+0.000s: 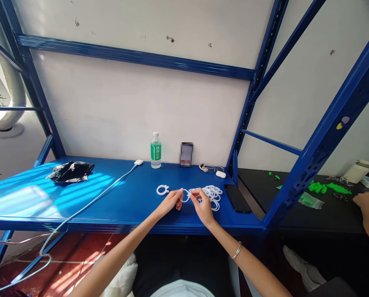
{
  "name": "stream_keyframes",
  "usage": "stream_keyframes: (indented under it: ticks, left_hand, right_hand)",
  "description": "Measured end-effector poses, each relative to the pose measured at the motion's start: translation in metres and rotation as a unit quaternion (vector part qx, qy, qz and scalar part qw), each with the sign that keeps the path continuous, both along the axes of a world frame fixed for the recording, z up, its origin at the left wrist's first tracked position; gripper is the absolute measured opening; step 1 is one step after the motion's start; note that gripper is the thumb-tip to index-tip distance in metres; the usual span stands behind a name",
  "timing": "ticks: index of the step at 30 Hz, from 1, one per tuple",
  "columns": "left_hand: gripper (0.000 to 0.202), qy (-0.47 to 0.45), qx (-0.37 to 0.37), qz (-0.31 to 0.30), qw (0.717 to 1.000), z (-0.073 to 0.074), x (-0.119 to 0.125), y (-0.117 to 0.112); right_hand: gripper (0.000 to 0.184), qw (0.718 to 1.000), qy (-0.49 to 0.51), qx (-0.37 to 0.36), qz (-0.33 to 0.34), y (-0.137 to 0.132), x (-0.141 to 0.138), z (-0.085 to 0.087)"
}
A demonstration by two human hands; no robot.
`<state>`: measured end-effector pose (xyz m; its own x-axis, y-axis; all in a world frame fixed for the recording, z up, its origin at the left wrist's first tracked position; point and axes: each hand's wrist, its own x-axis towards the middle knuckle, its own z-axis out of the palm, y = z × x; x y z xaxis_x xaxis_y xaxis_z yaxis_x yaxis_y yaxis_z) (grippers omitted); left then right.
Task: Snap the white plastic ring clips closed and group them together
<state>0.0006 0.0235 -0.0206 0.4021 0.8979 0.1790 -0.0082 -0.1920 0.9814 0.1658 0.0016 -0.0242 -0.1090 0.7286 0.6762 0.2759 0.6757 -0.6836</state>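
My left hand (171, 200) and my right hand (203, 206) are close together above the blue shelf top, near its front edge. Between them is a thin white ring (186, 201), its curve spanning from one set of fingertips to the other. Both hands are closed in a pinch on it. A pile of similar white rings (214, 194) lies beside my right hand, partly hidden by it. To the left of my left hand rests another white ring (162, 190) with small knobs on one side. Fine detail at my fingertips is too small to make out.
Behind stand a water bottle (156, 152) and a small upright screen (186, 154). Glasses (215, 168), a white case (221, 174) and a black phone (237, 199) lie right. Left are a black plastic bag (70, 171) and a white cable (104, 190). Another person's hand (368, 206) is far right.
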Motion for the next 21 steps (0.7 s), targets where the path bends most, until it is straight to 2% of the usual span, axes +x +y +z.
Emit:
stream_keyframes:
  ticks: [21]
  left_hand:
    - [0.043, 0.001, 0.032, -0.019, 0.999, 0.0003, 0.0014, -0.0042]
  right_hand:
    - [0.018, 1.000, 0.003, -0.010, 0.008, 0.0000, -0.0001, 0.0001]
